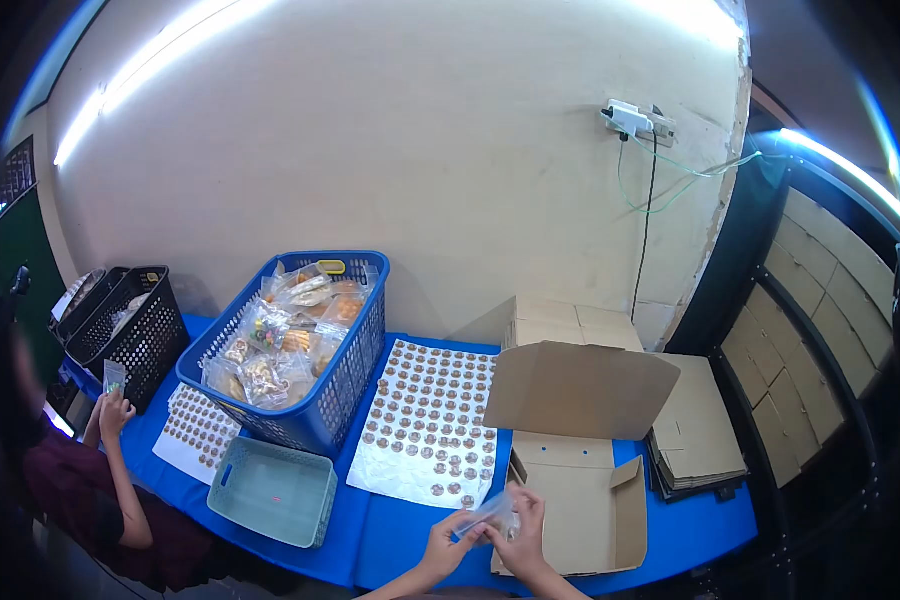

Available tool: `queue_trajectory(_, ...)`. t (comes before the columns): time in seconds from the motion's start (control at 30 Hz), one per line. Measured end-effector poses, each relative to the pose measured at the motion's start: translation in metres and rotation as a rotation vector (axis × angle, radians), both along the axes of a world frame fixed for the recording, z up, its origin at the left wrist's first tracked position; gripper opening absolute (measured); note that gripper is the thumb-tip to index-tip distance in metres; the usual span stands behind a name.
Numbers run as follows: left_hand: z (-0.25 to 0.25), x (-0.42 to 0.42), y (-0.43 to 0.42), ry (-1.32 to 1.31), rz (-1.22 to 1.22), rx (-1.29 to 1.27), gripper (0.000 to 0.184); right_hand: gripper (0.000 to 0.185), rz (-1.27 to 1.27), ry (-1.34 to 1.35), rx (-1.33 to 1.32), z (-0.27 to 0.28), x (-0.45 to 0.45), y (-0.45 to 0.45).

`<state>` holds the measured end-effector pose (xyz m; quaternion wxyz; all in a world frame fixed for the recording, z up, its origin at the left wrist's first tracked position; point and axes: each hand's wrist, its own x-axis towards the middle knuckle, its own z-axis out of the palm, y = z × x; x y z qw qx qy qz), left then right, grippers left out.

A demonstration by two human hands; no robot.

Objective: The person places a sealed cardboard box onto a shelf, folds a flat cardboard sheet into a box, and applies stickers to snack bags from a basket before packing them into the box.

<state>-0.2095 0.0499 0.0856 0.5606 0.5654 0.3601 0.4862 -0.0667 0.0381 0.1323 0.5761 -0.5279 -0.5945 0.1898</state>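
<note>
My left hand pinches one side of a small clear plastic bag, low in the head view. On its other side, the fingers of my right hand are closed on the same bag. What lies inside the bag is too small to make out. Both hands are over the near edge of the table, in front of an open cardboard box with its lid raised. Just beyond my left hand lies a white sheet with rows of round brownish stickers, several gone from its near rows.
A blue basket full of bagged snacks stands beyond a pale green tray. A second sticker sheet lies left, near black baskets. A co-worker there holds a small bag. Flattened cartons are stacked right.
</note>
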Motion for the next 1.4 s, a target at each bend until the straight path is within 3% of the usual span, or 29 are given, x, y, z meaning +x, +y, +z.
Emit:
queue_trajectory(0.03, 0.002, -0.002, 0.001, 0.078, -0.040, 0.016, 0.033, 0.044, 0.000, 0.001, -0.001, -0.005, 0.004, 0.003)
queue_trajectory(0.1, 0.006, -0.002, 0.001, 0.151, -0.002, 0.009, 0.032, 0.040, 0.232, 0.064, -0.176, -0.022, 0.020, 0.012)
queue_trajectory(0.13, 0.007, -0.001, 0.000, 0.222, 0.037, 0.004, 0.033, 0.030, 0.344, 0.171, -0.221, -0.027, 0.025, 0.014)
queue_trajectory(0.27, 0.006, -0.005, -0.003, 0.198, 0.106, -0.067, 0.038, 0.018, 0.428, 0.430, -0.421, -0.019, 0.027, 0.013)
queue_trajectory(0.33, 0.001, -0.008, 0.004, -0.098, -0.014, -0.214, 0.040, 0.022, 0.433, 0.144, -0.415, -0.018, 0.031, 0.016)
queue_trajectory(0.47, -0.027, -0.011, 0.003, -0.184, -0.137, -0.291, 0.039, 0.030, 0.443, 0.251, -0.434, -0.026, 0.029, 0.015)
queue_trajectory(0.53, -0.026, -0.001, -0.007, 0.019, -0.151, -0.252, 0.040, 0.035, 0.512, 0.767, -0.559, -0.012, 0.022, 0.011)
queue_trajectory(0.63, -0.023, 0.003, -0.008, -0.073, -0.162, -0.358, 0.046, 0.043, 0.535, 0.774, -0.515, -0.019, 0.017, 0.008)
queue_trajectory(0.7, -0.024, 0.000, -0.003, -0.060, -0.137, -0.317, 0.042, 0.039, 0.507, 0.672, -0.515, -0.027, 0.021, 0.005)
queue_trajectory(0.77, -0.016, -0.001, -0.002, -0.220, -0.092, -0.270, 0.037, 0.038, 0.534, 0.411, -0.542, -0.029, 0.023, -0.004)
queue_trajectory(0.83, -0.020, -0.002, 0.000, -0.151, -0.103, -0.286, 0.037, 0.039, 0.509, 0.507, -0.528, -0.034, 0.018, -0.010)
queue_trajectory(0.9, -0.026, 0.000, -0.004, -0.287, -0.048, -0.414, 0.047, 0.037, 0.478, 0.651, -0.604, -0.035, 0.015, -0.012)
queue_trajectory(1.0, -0.029, -0.004, -0.007, -0.336, -0.006, -0.466, 0.044, 0.036, 0.463, 0.677, -0.574, -0.039, 0.008, -0.012)
queue_trajectory(1.1, -0.022, -0.006, -0.017, -0.124, 0.040, -0.273, 0.039, 0.033, 0.514, 0.649, -0.558, -0.042, 0.005, -0.007)
queue_trajectory(1.23, -0.025, -0.014, -0.028, -0.106, -0.131, -0.378, 0.039, 0.033, 0.382, 0.789, -0.496, -0.047, 0.013, 0.008)
queue_trajectory(1.3, -0.023, -0.013, -0.031, -0.081, -0.137, -0.454, 0.043, 0.025, 0.368, 0.707, -0.411, -0.051, 0.024, 0.009)
queue_trajectory(1.37, 0.010, -0.009, -0.034, 0.257, -0.067, -0.011, 0.049, 0.023, 0.553, 0.511, -0.568, -0.034, 0.034, 0.006)
queue_trajectory(1.4, -0.002, -0.009, -0.033, 0.048, 0.014, -0.079, 0.044, 0.025, 0.660, 0.454, -0.596, -0.026, 0.035, 0.003)
